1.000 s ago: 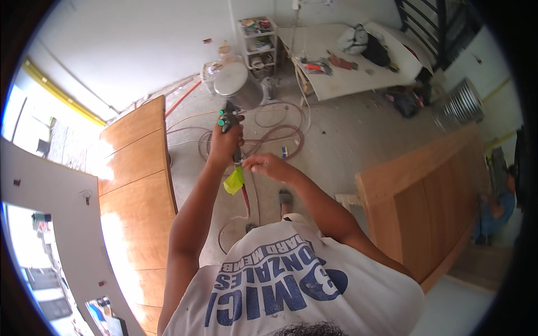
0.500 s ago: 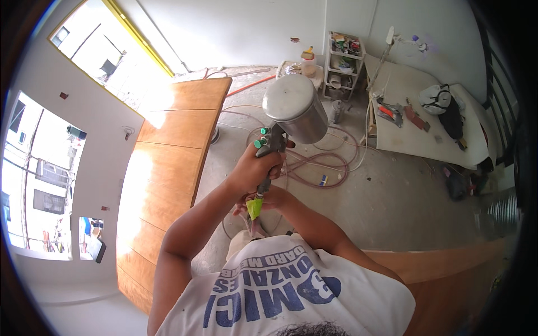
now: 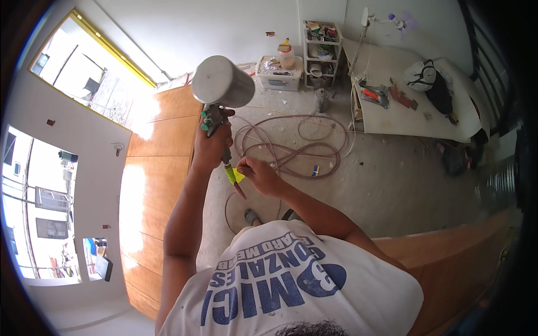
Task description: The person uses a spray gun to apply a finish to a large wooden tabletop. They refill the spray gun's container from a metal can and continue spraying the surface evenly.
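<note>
My left hand (image 3: pixel 210 150) is wrapped round the handle of a spray gun (image 3: pixel 212 118), holding it up ahead of me on the left. The gun has green knobs and a large silver cup (image 3: pixel 223 81) on top. Below the handle, bright yellow-green tape (image 3: pixel 231 176) wraps the joint with a reddish hose (image 3: pixel 240 191). A loose flap of that tape stands out to the right, pinched between the fingers of my right hand (image 3: pixel 260 175).
Glossy brown wooden panels (image 3: pixel 154 168) stand close on my left. Coiled hose (image 3: pixel 336 154) lies on the concrete floor. Farther back are a lidded plastic bin (image 3: pixel 278 83), a white shelf rack (image 3: pixel 322 51) and, right, a table (image 3: pixel 431 120) with tools and a bag.
The spray gun and my left hand have moved left and slightly up. My right hand has come out from behind the hose joint and now holds the tape flap on its right side.
</note>
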`<state>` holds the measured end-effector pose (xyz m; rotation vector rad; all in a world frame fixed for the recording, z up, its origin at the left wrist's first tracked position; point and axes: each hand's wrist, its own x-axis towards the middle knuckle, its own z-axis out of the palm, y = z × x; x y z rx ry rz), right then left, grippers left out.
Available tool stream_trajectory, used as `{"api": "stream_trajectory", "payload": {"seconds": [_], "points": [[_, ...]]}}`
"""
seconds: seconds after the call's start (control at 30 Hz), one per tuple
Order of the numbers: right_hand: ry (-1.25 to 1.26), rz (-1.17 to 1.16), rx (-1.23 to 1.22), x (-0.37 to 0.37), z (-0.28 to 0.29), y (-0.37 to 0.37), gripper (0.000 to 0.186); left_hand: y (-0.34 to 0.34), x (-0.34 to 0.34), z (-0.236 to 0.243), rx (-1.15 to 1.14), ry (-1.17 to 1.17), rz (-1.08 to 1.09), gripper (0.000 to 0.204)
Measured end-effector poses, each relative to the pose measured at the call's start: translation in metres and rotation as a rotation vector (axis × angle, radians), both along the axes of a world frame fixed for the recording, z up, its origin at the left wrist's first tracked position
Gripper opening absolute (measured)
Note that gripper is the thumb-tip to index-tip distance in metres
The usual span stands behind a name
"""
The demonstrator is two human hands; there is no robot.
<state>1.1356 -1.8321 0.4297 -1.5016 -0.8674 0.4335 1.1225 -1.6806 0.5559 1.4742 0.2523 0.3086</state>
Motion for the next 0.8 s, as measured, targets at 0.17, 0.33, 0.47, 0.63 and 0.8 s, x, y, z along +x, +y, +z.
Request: {"api": "stream_trajectory", "payload": {"seconds": [0.17, 0.33, 0.47, 0.63, 0.8], "points": [[0.271, 0.191, 0.011, 0.007, 0.004, -0.008, 0.02, -0.008, 0.006, 0.006, -0.181, 0.043, -0.029, 0.035], [1.039, 0.632, 0.338, -0.009, 0.007, -0.019, 0.026, -0.018, -0.007, 0.018, -0.222, 0.04, -0.088, 0.034], [1.15, 0.748, 0.456, -0.026, -0.028, -0.008, 0.027, -0.027, -0.009, 0.026, -0.269, 0.041, -0.103, 0.034], [1.037, 0.501, 0.265, -0.039, -0.015, 0.006, 0.022, -0.033, -0.017, 0.018, -0.224, 0.094, -0.021, 0.035], [0.867, 0.162, 0.149, -0.034, -0.018, 0.012, 0.022, -0.029, -0.026, -0.012, -0.076, 0.143, 0.03, 0.033]]}}
